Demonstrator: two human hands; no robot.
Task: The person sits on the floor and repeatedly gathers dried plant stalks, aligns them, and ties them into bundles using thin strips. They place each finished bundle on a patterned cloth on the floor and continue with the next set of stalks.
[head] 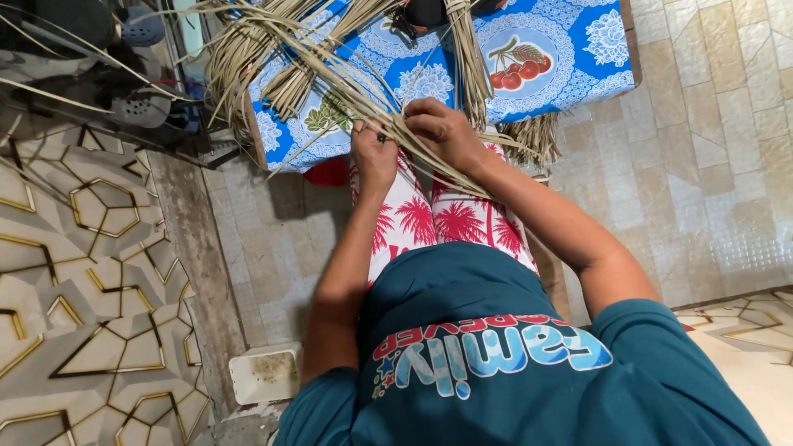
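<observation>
At nine o'clock we saw a shiny floor mat. Our left hand and right hand sat close together, both pinching long, dry, flat leaf strips over the blue flowery tablecloth at twelve o'clock.

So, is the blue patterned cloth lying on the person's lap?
No, the blue patterned cloth covers a low table beyond the knees; both hands work dried leaf strips.
</observation>
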